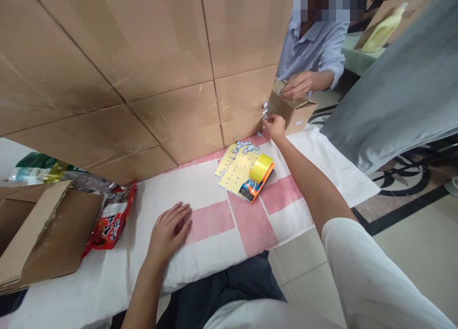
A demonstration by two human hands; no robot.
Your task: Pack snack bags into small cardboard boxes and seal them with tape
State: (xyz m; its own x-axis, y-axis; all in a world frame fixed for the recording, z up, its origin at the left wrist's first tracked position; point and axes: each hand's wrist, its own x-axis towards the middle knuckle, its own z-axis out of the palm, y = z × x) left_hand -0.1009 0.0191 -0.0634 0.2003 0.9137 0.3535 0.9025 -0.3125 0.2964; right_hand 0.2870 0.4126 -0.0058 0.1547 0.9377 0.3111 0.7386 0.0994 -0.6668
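Resting palm down on the surface (153, 190), the left grip (171, 229) is released, its fingers loosely extended over the white and pink pattern; the right grip (276, 127) is at the far right, thumb and fingers drawn together at the lower right edge of the wall (171, 114) of cardboard; a small white tag (264, 119) shows right at those fingertips, though I cannot tell whether it is pinched or merely touched against the wall; two more tags (265, 105) sit just above it along the same edge, and another small one (259, 134) lies just below and to the left of the fingertips.

Nearer the middle, left of the right forearm (304, 176) and well apart from the left grip, yellow cards (232, 174) dotted with blue lie overlapping on the surface; a loose heap of tags (246, 148) covers their far end, near the foot of the wall; a yellow roll (261, 168) sits at their right side, on an orange and blue packet (255, 193).

Just beyond the right grip stands a small box (300, 117), one white tag (298, 123) on its side; a co-worker's hand (298, 85) is at its top, apart from the right grip; at the left, a red bag (112, 219) leans beside an open carton (60, 233).
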